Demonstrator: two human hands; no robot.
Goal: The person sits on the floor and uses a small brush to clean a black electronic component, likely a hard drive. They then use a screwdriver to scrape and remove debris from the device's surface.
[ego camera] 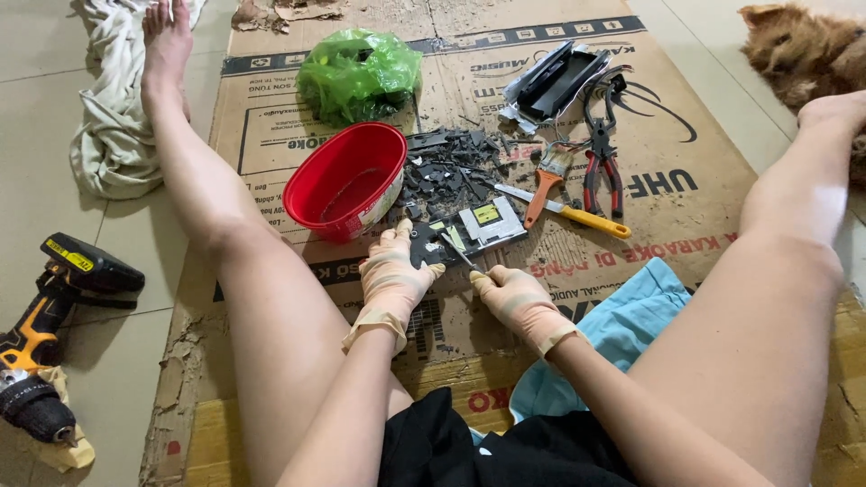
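At the centre of the frame, on the flattened cardboard (686,171) covering the floor, your two gloved hands meet over a small dark electronic part (465,230) with a silver plate and a yellow label. Your left hand (390,278) is closed around the near left edge of that part, thumb on top, holding it down. Your right hand (512,296) is pinched around a thin metal tool (458,252), whose tip lies slanted on the part.

Just above the part lies a heap of dark broken bits (451,167). Left of the heap, touching the part's side, stands a red plastic bowl (345,180), tilted. Above the bowl, upper middle of the frame, sits a crumpled green plastic bag (359,74).

Right of the heap: a paintbrush (546,180) with an orange handle, a yellow-handled screwdriver (568,212) crossing under it, and red-handled pliers (602,162). Above these, a black and silver casing (555,83) with loose wires.

Lower left of the frame, off the cardboard, a yellow and black cordless drill (45,334) rests on the tiles. Upper left, a pale cloth (113,117). A light blue cloth (622,329) lies by your right leg. Upper right corner: a brown furry animal (803,50), partly cut off.
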